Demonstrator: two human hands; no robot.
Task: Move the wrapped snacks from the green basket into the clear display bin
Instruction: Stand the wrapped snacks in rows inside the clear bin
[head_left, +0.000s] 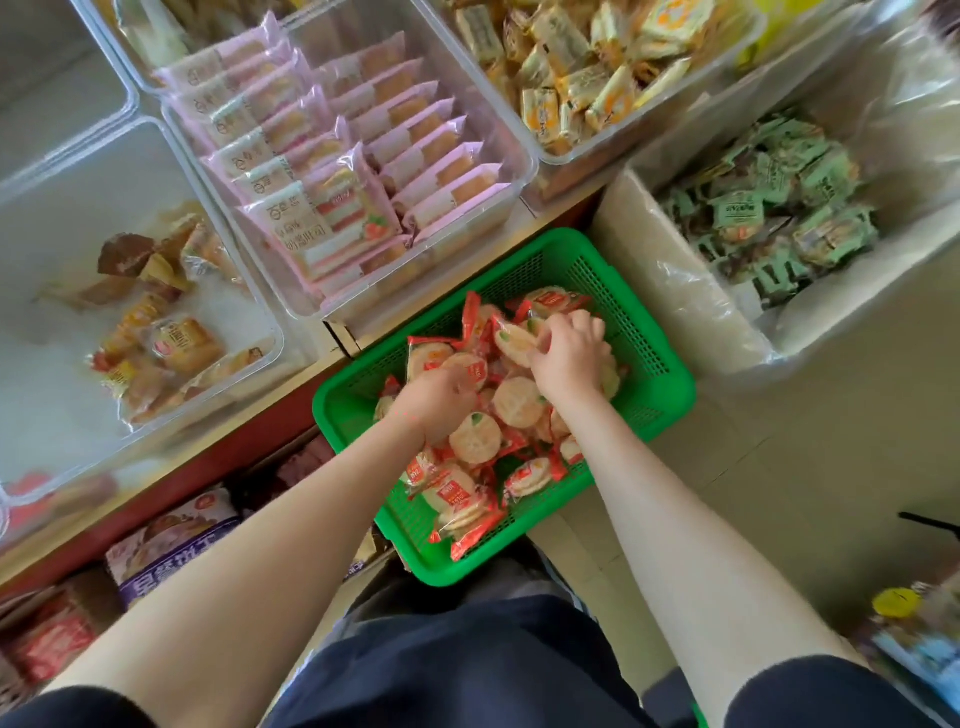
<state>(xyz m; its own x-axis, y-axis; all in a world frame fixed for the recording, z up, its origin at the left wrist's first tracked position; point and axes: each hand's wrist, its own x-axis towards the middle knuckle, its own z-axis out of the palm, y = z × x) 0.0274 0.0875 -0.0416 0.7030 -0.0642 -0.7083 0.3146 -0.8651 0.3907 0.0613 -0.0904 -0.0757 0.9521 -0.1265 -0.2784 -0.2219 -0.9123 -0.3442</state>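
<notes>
Green basket (670, 387), perforated plastic, on the floor just below the shelf edge; contents: red-and-clear wrapped snacks (475, 439), round rice crackers, heaped. Left hand (441, 400) curled down into the heap, gripping packets. Right hand (571, 353) pinching a packet at the far side. Beyond, on the shelf: clear display bin (270, 332), holding a few brown-wrapped cakes; pink packets bin (519, 150).

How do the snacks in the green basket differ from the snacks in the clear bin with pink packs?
The snacks in the green basket are round, in red-edged wrappers; the pink packs are rectangular. The basket snacks lie in a loose heap; the pink packs stand in tidy rows. The left hand and right hand are in the basket pile; neither touches the pink packs. Both are individually wrapped.
</notes>
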